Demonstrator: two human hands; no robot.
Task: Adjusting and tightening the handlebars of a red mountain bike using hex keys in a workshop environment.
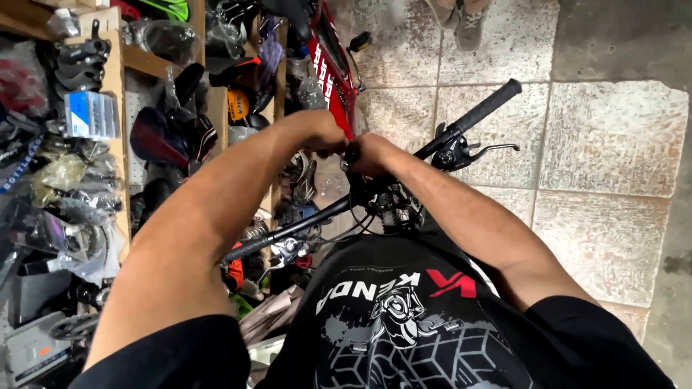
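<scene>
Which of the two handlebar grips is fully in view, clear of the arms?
The far black grip over the stone floor, with the brake lever beside it. The other end lies under the left forearm.

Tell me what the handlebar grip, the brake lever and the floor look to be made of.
Handlebar grip: likely rubber; matte black with a fine ribbed texture.
Brake lever: probably metal; thin, dark, with a slight sheen along its edge, though painted plastic cannot be ruled out.
Floor: apparently stone or concrete slabs; pale, rough, mottled surface with dark joints between large squares.
</scene>
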